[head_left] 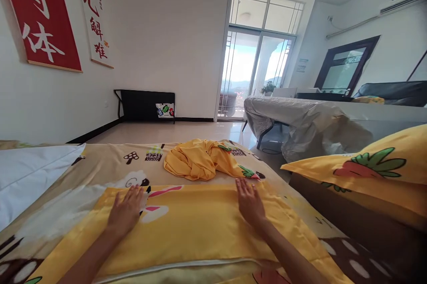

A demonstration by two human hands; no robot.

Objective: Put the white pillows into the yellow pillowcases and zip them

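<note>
The left hand and right hand lie flat and open, gripping nothing, on the yellow cloth, which could wrinkle if either drags toward the bundled fabric just beyond.

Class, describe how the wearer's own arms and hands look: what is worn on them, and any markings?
The left hand and right hand are ungloved, with slender fingers. Both forearms are slim and bare, with no sleeve in view. No ring, watch, bracelet, cable or distinct marking can be made out on either side.
</note>
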